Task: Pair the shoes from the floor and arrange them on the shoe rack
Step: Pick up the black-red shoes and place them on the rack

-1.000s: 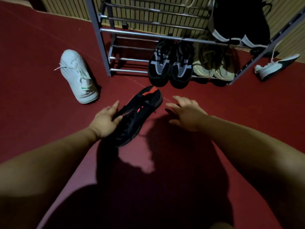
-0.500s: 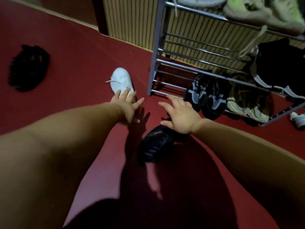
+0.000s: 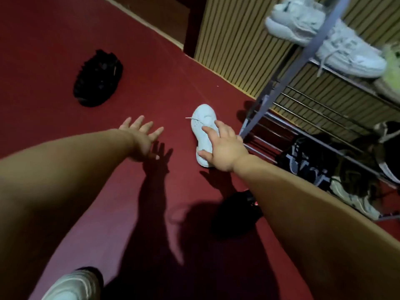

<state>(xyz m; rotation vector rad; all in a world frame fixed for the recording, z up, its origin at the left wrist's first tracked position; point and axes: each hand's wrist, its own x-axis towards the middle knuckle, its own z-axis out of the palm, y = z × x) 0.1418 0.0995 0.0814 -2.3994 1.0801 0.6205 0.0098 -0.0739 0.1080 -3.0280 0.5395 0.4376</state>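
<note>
A white sneaker (image 3: 202, 124) lies on the red floor beside the left leg of the metal shoe rack (image 3: 303, 59). My right hand (image 3: 223, 148) is over its heel end, fingers spread and reaching across it. My left hand (image 3: 141, 135) hovers over bare floor to the left, fingers straight and holding nothing. A black shoe with a red mark (image 3: 238, 213) lies on the floor under my right forearm, partly hidden. Another black shoe (image 3: 98, 79) lies on its side farther left.
The rack's upper shelf holds a pale sneaker (image 3: 337, 42). The bottom shelf holds a black-and-white pair (image 3: 307, 163) and a light shoe (image 3: 355, 202). A slatted wall (image 3: 233, 40) stands behind. A light shoe (image 3: 71, 284) is at the bottom left edge.
My left hand let go of the black-and-red shoe, which now lies on the floor. Both hands moved left toward the white sneaker, and the view swung left.
</note>
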